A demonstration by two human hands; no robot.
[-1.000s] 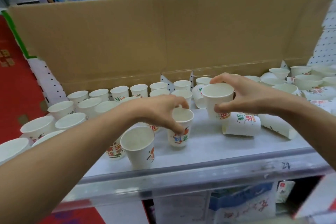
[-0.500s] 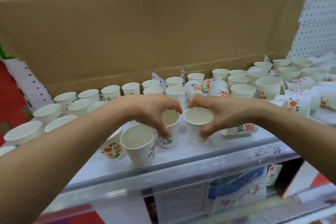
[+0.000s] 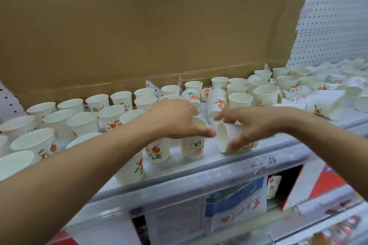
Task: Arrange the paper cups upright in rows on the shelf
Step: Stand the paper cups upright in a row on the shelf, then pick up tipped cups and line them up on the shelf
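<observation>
The upright cup (image 3: 194, 148) near the front of the shelf (image 3: 199, 173) reads green 招 over red 进; the neighbouring cup (image 3: 156, 152) shows red 万 and green 金 by an orange fruit; the shelf lip bears a handwritten mark (image 3: 271, 160) like "21"; the left hand (image 3: 175, 119) curls over the upright cup's rim, partly covering its mouth; the right hand (image 3: 253, 123) pinches a tipped cup (image 3: 224, 139) lying just beside it; rows of paper cups (image 3: 79, 121) stand leftward; a cardboard box (image 3: 139, 36) walls the back.
</observation>
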